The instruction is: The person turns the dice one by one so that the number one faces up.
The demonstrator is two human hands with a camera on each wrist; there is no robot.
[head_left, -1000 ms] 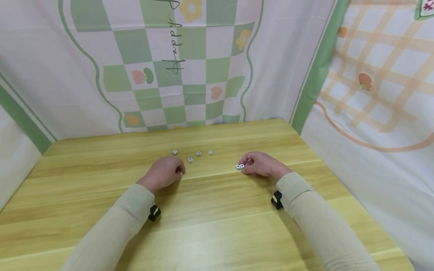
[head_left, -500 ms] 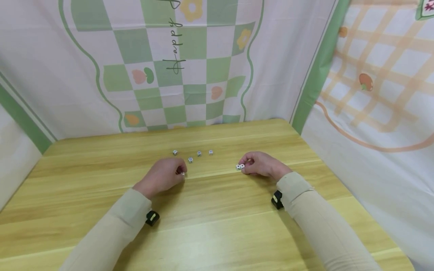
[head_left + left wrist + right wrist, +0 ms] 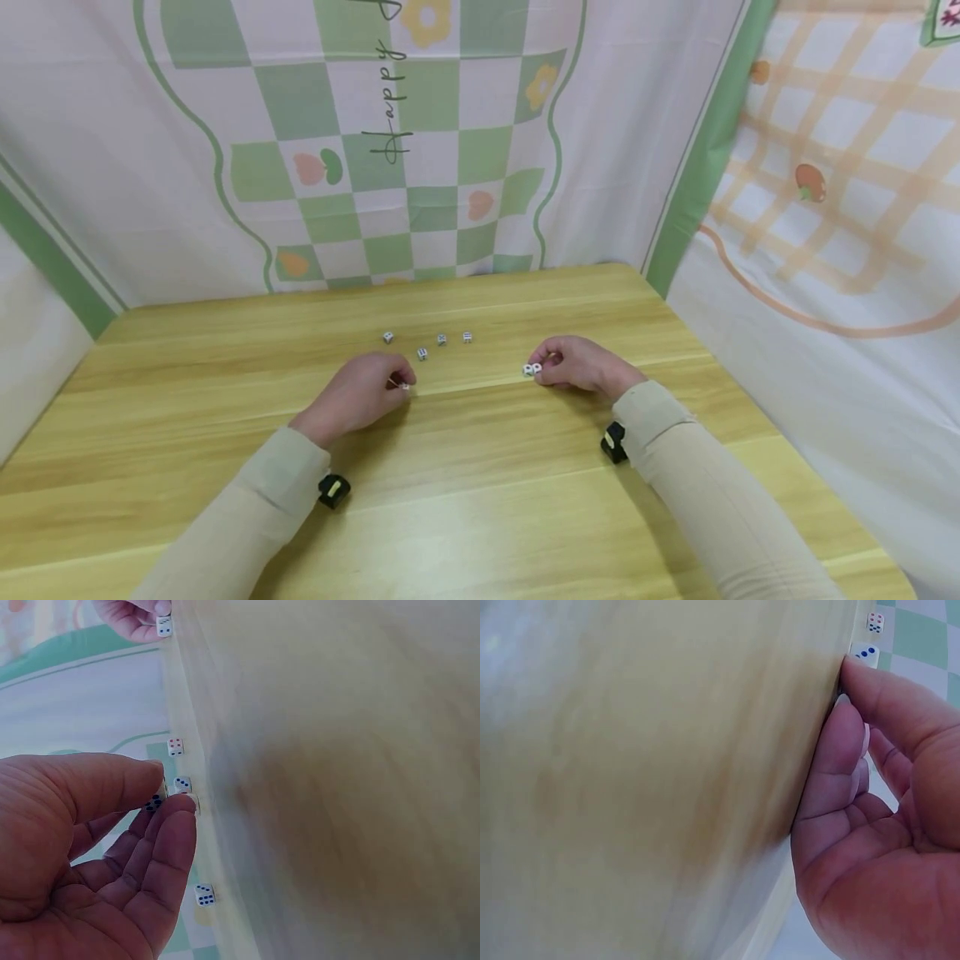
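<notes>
The left hand lay knuckles-up on the wooden table, thumb and forefinger pinching a small die just above the wood. The right hand rested curled beside it, fingertips pinching a pair of dice on the tabletop.

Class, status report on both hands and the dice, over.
Left hand pinching one die at the fingers. Right hand touching a pair of dice. Four loose dice on the table beyond, nothing blocking.

One small white die pinched at the left hand's fingertips, on the table; two white dice side by side, touching the right hand's fingertips.
</notes>
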